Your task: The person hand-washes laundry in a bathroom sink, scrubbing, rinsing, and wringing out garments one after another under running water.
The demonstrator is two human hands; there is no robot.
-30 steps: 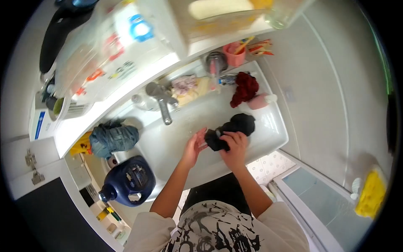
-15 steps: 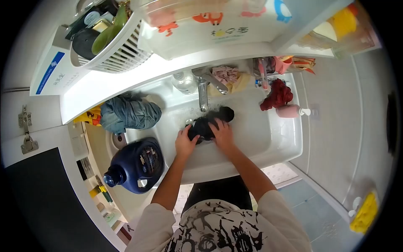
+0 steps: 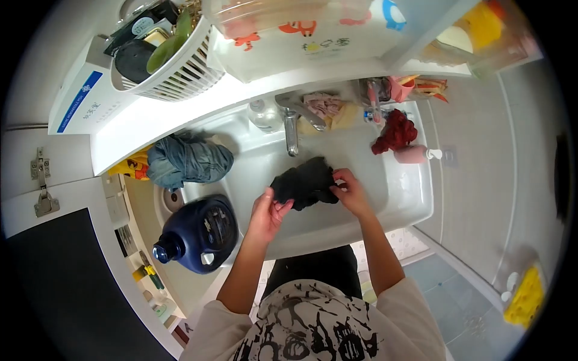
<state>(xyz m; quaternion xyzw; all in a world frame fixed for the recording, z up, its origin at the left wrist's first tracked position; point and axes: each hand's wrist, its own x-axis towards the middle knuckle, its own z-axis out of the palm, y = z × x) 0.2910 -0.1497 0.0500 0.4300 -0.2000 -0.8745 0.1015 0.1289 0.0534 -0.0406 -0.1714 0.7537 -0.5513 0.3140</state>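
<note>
A wet-looking black cloth (image 3: 304, 182) is spread between my two hands over the white sink (image 3: 367, 213); its exact kind of garment cannot be made out. My left hand (image 3: 268, 210) pinches its left lower edge, fingers partly behind the fabric. At its right edge my right hand (image 3: 349, 191) grips the cloth between thumb and fingers. The metal faucet (image 3: 291, 135) stands just beyond the cloth, its spout pointing toward me.
A dark blue detergent jug (image 3: 201, 234) and bundled denim (image 3: 189, 161) sit left of the basin. On the right rim lie a dark red cloth (image 3: 396, 131) and a pink pump bottle (image 3: 412, 154). A white shelf (image 3: 241, 96) overhangs the back.
The black cloth, bunched low in the basin before, is now lifted and opened out wider. My right hand has moved right to its edge; my left hand has shifted slightly.
</note>
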